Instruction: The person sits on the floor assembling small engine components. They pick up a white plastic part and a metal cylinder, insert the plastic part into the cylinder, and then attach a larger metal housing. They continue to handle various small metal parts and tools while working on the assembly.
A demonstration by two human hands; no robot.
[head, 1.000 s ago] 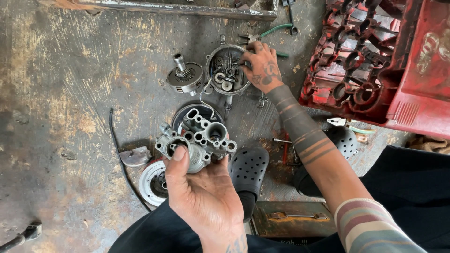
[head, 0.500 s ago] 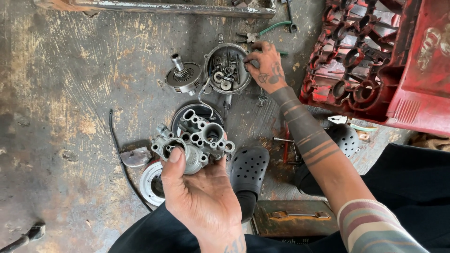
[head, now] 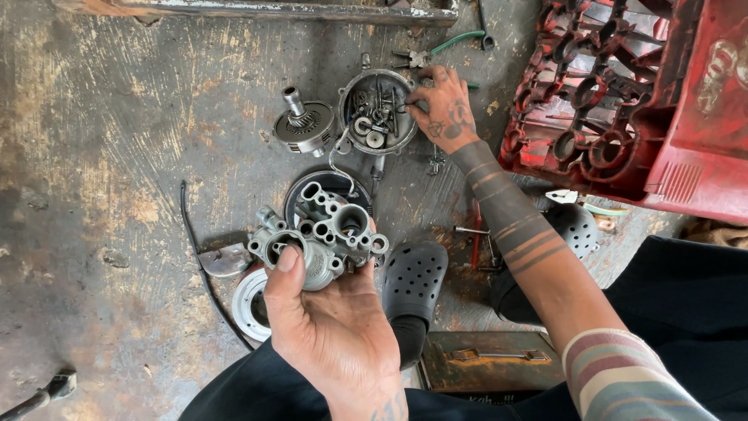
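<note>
My left hand (head: 331,331) holds a grey cast-metal engine housing (head: 319,230) with several round ports, thumb pressed on its near side. My right hand (head: 444,109) reaches forward to a round metal cover (head: 375,113) lying on the floor like a bowl, filled with small screws, washers and parts. Its fingertips pinch something small at the cover's right rim; what it is cannot be made out. A clutch-like round part with a short shaft (head: 302,125) lies just left of the cover.
A red plastic crate (head: 623,93) stands at the right. Green-handled pliers (head: 436,51) lie beyond the cover. A dark ring (head: 300,195) and a white disc (head: 249,300) lie under the housing. Black clogs (head: 413,277), a rusty metal box (head: 487,362) and a black cable (head: 195,257) are nearby.
The right hand shifted slightly at the cover's right rim, fingers closing on a small part. The left hand with the housing stayed almost still.
</note>
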